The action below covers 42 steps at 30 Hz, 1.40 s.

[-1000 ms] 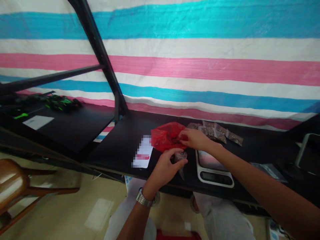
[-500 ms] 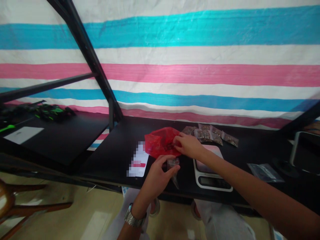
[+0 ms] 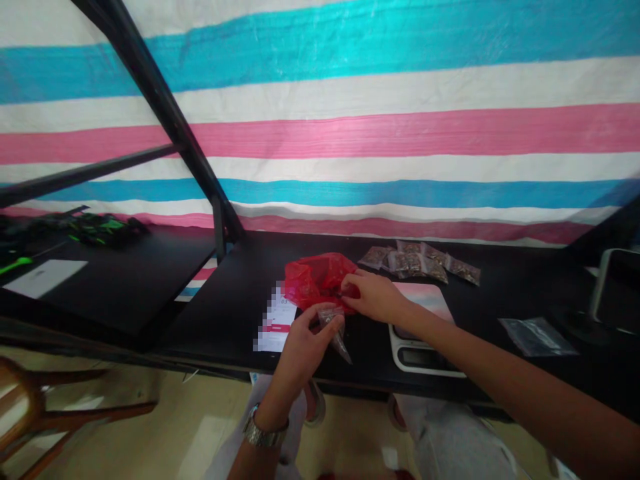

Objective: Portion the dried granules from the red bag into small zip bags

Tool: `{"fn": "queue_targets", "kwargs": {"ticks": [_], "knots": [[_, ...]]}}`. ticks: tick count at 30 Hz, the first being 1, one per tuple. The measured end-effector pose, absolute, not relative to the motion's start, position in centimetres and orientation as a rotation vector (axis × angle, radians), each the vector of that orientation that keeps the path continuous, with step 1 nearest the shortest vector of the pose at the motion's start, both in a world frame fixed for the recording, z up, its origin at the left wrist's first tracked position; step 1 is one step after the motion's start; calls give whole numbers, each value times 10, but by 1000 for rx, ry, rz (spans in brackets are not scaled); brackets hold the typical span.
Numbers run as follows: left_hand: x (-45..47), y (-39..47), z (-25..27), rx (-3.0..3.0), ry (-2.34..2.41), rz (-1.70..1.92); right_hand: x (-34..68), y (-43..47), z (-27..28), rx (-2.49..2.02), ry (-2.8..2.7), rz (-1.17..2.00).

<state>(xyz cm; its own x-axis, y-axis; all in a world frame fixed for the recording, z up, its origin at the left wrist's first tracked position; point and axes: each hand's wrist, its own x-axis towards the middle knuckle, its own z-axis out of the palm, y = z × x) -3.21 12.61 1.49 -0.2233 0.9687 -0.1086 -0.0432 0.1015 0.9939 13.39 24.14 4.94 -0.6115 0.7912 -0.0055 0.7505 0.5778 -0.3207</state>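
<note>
Striped sheeting [image 3: 400, 133] in white, blue and pink hangs behind a black table [image 3: 245, 280], on which a scale [image 3: 417, 360] sits near the front edge. Left of the scale, well short of touching it, the left hand [image 3: 305, 343] grasps a small clear bag [image 3: 339, 343] between thumb and fingers, its pointed end hanging down toward the table edge. Compared with half a second ago, that hand and bag stand a little farther from the scale. Farther back on that same side lies a crumpled red bag [image 3: 315, 277], open; the right hand [image 3: 375, 293] has its fingers bent together at the mouth, and whether they grip anything I cannot tell. Its forearm crosses over the scale, though more of the pale top shows than before. Filled packets [image 3: 410, 261] lie behind the scale, unmoved, as does some flat clear plastic [image 3: 537, 335] to its right. Beyond the clear bag, leftward from the scale, a phone [image 3: 280, 327] is partly covered by the red bag.
</note>
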Motion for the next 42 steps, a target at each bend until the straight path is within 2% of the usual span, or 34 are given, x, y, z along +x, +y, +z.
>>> {"fn": "queue_targets", "kwargs": {"ticks": [13, 20, 24, 31, 36, 42], "knots": [[-17, 139, 28, 683, 1078, 1554, 138, 229, 62, -1532, -2574, 680], [-16, 139, 42, 404, 981, 1578, 135, 218, 74, -1518, -2825, 202], [-19, 136, 42, 349, 1028, 1554, 136, 214, 77, -1453, -2874, 90], [-30, 125, 20, 430, 1113, 1486, 142, 219, 77, -1530, -2834, 230], [-36, 115, 9, 447, 1076, 1447, 142, 217, 76, -1449, -2846, 155], [-36, 111, 11, 387, 1047, 1468, 140, 217, 63, -1472, -2701, 440]]}}
